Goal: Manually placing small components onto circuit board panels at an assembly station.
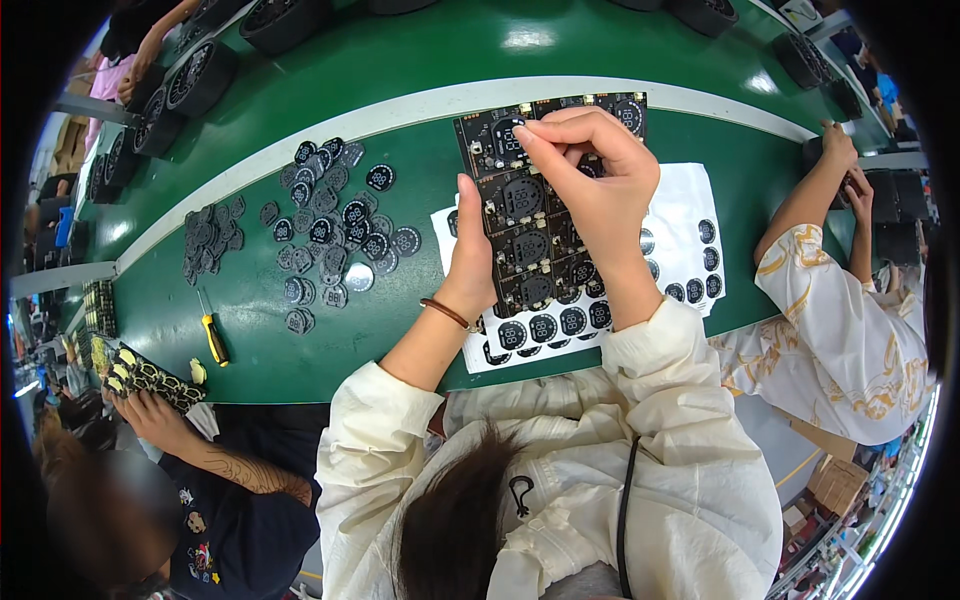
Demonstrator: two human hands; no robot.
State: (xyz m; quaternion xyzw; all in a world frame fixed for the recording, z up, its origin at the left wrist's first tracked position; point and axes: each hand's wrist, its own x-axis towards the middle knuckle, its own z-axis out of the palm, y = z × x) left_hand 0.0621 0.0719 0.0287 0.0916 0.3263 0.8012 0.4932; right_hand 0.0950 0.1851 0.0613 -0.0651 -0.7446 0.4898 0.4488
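My left hand (pixel 468 262) grips a black circuit-board panel (pixel 550 235) by its left edge, thumb along the side and the other fingers hidden behind. The panel is tilted up over the bench and carries rows of rounded display modules with digit outlines. Above its upper left module, my right hand (pixel 612 180) pinches thumb and forefinger at the edge of a black display sticker (pixel 507 142). How far that sticker touches the module is unclear. Beneath the panel lie white sheets (pixel 685 195) with rows of similar round black stickers, partly covered by my hands.
Loose round dark discs (pixel 335 225) lie heaped on the green bench (pixel 420 330) to the left. A yellow-and-black screwdriver (pixel 215 340) rests nearer the left end. At lower left a co-worker's hand (pixel 150 420) touches another panel (pixel 155 380). Another person (pixel 835 340) sits at right. Black wheels (pixel 200 78) line the far side.
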